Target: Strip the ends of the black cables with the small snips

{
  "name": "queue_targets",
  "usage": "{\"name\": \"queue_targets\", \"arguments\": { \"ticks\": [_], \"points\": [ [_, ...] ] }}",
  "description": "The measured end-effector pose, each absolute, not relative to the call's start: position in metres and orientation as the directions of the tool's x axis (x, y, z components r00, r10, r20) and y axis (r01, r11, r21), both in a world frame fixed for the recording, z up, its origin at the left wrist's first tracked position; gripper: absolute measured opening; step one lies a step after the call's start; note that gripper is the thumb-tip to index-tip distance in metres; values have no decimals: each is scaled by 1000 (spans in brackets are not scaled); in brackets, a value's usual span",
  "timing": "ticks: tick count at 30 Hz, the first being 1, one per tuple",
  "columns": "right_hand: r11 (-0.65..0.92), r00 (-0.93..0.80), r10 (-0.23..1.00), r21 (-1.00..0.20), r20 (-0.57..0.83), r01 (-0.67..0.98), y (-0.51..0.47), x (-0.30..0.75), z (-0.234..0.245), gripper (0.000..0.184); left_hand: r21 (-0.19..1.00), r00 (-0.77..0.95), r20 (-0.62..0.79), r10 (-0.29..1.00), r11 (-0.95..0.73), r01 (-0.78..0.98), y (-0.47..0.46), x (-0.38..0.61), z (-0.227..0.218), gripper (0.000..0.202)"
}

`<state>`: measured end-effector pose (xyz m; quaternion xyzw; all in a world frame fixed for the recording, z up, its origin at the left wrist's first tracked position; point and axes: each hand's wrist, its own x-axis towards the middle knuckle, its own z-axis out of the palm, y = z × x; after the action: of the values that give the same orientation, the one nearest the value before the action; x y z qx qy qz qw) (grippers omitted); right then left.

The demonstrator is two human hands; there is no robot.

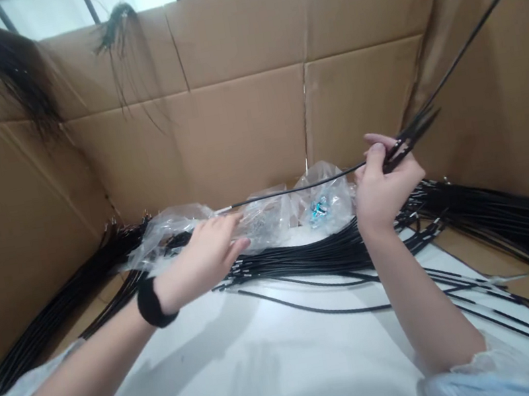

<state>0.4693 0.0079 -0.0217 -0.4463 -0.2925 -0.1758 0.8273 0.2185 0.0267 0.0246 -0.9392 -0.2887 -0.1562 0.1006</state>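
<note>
My right hand (382,182) is raised at the right, its fingers closed on a thin black cable (315,184) and on what looks like small black scissors (413,136), the pointed tips turned up and to the right. One part of the cable runs left to a pale tip; the other rises to the upper right. My left hand (209,247), with a black band on the wrist, is palm down beside that pale tip. Its fingers are stretched out and the thumb stands apart. Beneath both hands, a bundle of black cables (304,258) lies across the white table top (213,380).
Clear plastic bags (267,214), one holding small blue pieces (319,210), lie behind the bundle. More black cables are heaped at the left (60,304) and right (513,219). Cardboard walls (242,121) enclose the table, with dark strands (117,30) hanging over the back one.
</note>
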Motion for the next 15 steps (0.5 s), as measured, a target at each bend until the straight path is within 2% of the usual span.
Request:
{"name": "queue_targets", "arguments": {
  "ticks": [3,6,8,11,13,15],
  "points": [
    [604,794,-6,-630,608,488,3,472,-23,29,-80,772,381,508,-814,575,38,211,-5,30],
    [594,795,64,-663,604,456,-5,475,-30,28,-77,711,460,533,-773,629,39,209,-5,26],
    [589,798,113,-687,592,427,-10,478,-37,27,-89,651,545,529,-735,672,42,209,-5,29],
    [581,798,226,-735,558,349,-17,483,-50,26,-154,597,678,429,-711,686,55,211,-19,47],
    [556,796,301,-775,525,301,-21,485,-60,26,-157,643,644,414,-752,640,65,214,-34,47],
    [534,802,357,-809,479,245,-27,486,-71,27,-79,702,541,462,-804,590,71,216,-48,35]
  ]
}}
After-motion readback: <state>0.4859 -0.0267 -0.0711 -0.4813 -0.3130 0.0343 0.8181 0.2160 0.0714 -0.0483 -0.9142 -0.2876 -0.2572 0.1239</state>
